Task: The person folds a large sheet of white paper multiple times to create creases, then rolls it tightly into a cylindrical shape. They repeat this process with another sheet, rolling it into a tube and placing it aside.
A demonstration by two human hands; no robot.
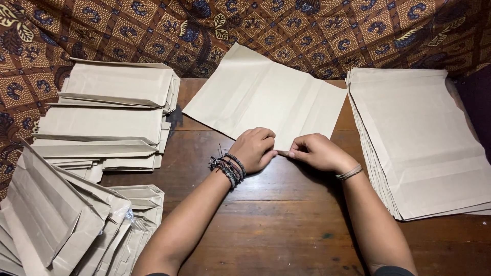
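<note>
A flat beige paper sheet (266,97) with fold creases lies angled on the dark wooden table (286,225). My left hand (254,148) rests curled on the sheet's near edge, with several bead bracelets on its wrist. My right hand (318,151) pinches the same near edge right beside it, thumb and forefinger closed on the paper. The two hands nearly touch at the sheet's lower corner.
A thick stack of flat beige sheets (419,138) sits at the right. Piles of folded paper bags (110,115) lie at the left, and more folded bags (66,225) at the lower left. A brown patterned cloth (286,30) hangs behind.
</note>
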